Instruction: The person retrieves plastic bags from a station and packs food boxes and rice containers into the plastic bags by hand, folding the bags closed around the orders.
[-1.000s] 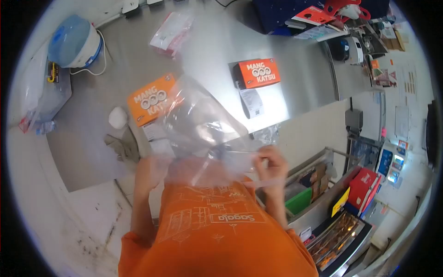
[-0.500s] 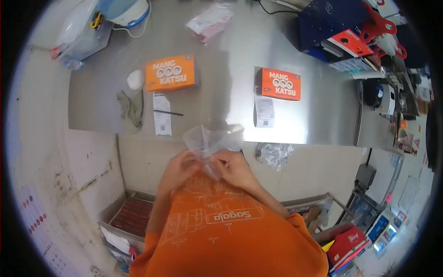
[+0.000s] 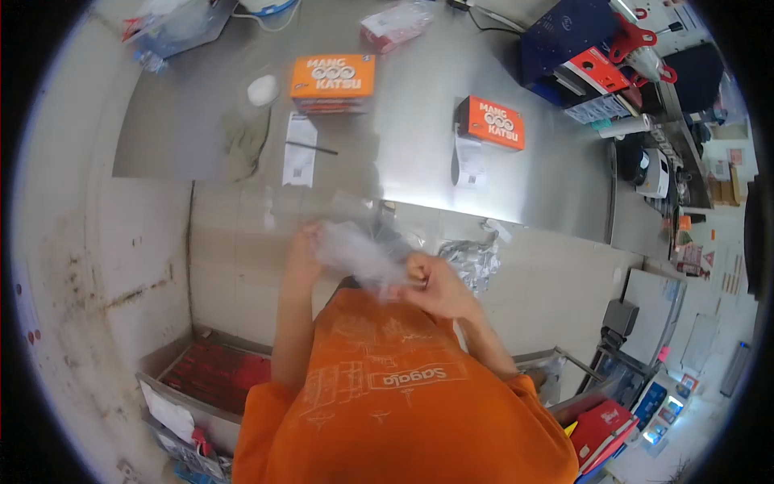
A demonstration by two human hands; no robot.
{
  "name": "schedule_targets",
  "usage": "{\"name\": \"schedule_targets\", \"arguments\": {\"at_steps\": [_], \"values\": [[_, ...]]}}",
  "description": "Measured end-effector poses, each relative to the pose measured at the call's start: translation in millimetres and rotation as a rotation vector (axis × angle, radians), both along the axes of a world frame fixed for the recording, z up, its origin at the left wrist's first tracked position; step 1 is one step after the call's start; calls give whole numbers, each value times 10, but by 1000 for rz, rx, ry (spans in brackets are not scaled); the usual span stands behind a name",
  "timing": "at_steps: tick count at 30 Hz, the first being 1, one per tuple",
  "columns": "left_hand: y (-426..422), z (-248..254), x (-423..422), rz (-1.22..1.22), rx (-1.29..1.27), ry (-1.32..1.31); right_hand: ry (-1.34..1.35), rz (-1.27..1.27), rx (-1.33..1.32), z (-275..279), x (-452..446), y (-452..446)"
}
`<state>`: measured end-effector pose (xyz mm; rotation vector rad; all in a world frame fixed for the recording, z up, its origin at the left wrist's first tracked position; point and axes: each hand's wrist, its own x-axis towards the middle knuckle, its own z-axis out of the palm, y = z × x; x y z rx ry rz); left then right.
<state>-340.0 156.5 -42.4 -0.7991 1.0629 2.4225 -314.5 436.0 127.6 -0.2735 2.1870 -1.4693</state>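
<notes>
A clear plastic bag [image 3: 359,252], smeared by motion, hangs between my two hands in front of the orange shirt. My left hand [image 3: 303,252] is at the bag's left edge; its fingers are blurred and partly behind the plastic, closed on it. On the other side my right hand [image 3: 443,289] pinches the bag between curled fingers and thumb. Beyond them on the steel table stand an orange MANG KATSU box [image 3: 333,78], apparently stacked on others, and a second orange box [image 3: 493,123] to the right. Printed receipts [image 3: 299,165] lie by both boxes, a dark pen [image 3: 313,148] across the left one.
A grey-green cloth [image 3: 244,147] and a white round item [image 3: 262,90] lie left of the boxes. A plastic-wrapped packet [image 3: 397,26] sits at the back. Below the table edge hangs crumpled clear plastic [image 3: 472,262]. A bin with red contents [image 3: 218,365] stands lower left.
My hands have moved apart, the right one rightward, and the gathered bag is now spread and blurred between them. The view has shifted, so the table appears higher.
</notes>
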Motion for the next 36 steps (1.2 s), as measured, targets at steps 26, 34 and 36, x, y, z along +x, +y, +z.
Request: {"name": "schedule_targets", "arguments": {"at_steps": [26,34,36], "values": [[-510,1734,632,-10,-1727,675,915,-534,520,40,261,90],[17,1139,1124,-60,-1421,724,599,-728,513,153,810,324],[-28,890,1227,-148,-1529,804,660,-949,101,265,1021,361]]}}
